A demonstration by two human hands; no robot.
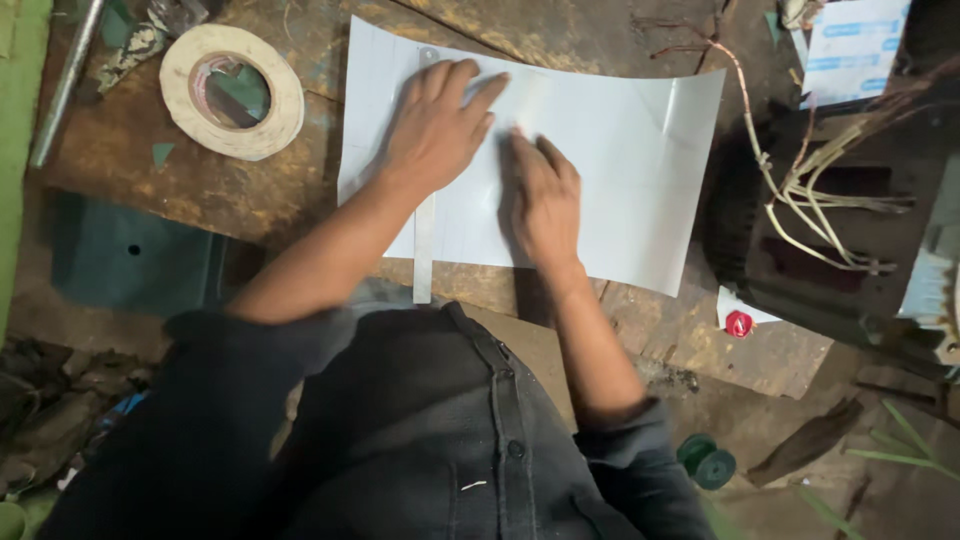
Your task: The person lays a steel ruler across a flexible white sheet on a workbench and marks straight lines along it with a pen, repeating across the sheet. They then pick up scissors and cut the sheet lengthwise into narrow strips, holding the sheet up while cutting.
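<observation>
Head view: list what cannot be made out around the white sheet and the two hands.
- Flat metal ruler: its middle is hidden under the left hand.
- Right hand: motion-blurred; whether it holds a pen or blade cannot be told.
- White curved plastic sheet: any drawn lines are too faint to read.
- Black electric motor with loose wires: cut off by the right edge.
- Beige tape roll: what lies under it is hidden.

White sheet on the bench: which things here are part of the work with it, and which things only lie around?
In use:
- white sheet
- metal ruler, lying under the left hand
- left hand, flat on the sheet
- right hand, flat on the sheet

Lying about:
- tape roll
- electric motor with loose wires
- green spool
- metal rod
</observation>
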